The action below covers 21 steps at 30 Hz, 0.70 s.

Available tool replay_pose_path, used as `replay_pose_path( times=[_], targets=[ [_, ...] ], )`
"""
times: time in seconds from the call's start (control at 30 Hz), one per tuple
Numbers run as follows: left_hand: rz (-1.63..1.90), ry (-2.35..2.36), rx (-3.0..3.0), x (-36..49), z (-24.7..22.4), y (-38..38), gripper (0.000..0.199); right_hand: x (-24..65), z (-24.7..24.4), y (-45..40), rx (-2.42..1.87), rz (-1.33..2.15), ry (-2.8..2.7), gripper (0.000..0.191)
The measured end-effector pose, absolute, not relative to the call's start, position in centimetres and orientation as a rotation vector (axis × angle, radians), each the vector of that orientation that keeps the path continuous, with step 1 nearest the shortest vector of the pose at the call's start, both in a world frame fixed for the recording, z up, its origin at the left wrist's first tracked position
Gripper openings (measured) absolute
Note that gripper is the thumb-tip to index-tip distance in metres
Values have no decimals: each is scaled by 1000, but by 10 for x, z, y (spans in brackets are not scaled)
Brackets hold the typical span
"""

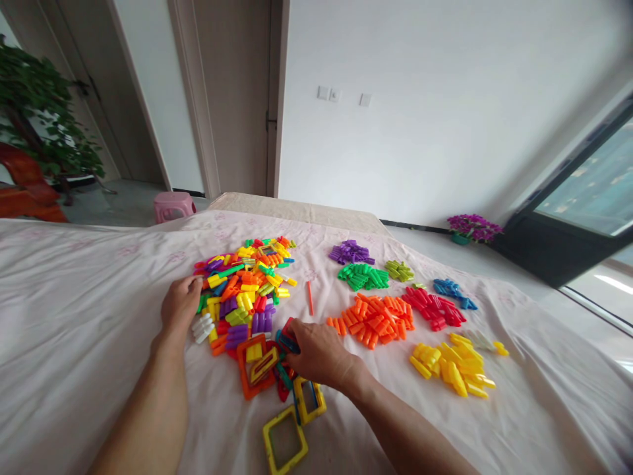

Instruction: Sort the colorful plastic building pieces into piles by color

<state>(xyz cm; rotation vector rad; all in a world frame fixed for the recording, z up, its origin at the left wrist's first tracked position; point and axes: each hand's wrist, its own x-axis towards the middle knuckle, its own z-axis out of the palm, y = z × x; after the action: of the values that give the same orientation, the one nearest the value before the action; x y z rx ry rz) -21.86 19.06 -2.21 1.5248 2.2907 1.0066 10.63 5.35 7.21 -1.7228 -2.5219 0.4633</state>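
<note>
A mixed pile of colourful plastic building pieces (247,284) lies in front of me on the bed cover. At its left edge is my left hand (180,302), fingers curled together against the pieces; whatever is between them is hidden. A cluster of white pieces (202,328) lies just below that hand. My right hand (319,353) is closed on a dark blue magnetic tile (287,340) at the pile's near right side, with something red showing beside it. Close by are an orange square magnetic tile (244,377) and yellow-framed tiles (267,443).
To the right lie single-colour heaps: purple (352,252), green (363,277), orange (378,319), red (435,309), blue (451,289) and yellow (452,366). A thin orange-red stick (310,298) lies between. Beyond the bed stand a pink stool (173,206) and purple flowers (473,227).
</note>
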Motion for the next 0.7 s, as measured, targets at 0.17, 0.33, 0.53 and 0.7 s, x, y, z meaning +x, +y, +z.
replay_pose_path(
  times=[0.17, 0.33, 0.53, 0.7],
  targets=[
    [1025, 2273, 1533, -219, -22, 191, 50, 119, 71, 65, -1692, 473, -2390, 24],
    [1042, 2263, 1541, -220, -23, 190, 51, 136, 67, 87, -1723, 356, -2234, 18],
    [1036, 2250, 1538, -220, -24, 191, 52, 146, 67, 90, -1570, 416, -2385, 19],
    [1029, 2247, 1540, -220, -23, 191, 54, 146, 88, 105, -1647, 315, -2233, 19]
  ],
)
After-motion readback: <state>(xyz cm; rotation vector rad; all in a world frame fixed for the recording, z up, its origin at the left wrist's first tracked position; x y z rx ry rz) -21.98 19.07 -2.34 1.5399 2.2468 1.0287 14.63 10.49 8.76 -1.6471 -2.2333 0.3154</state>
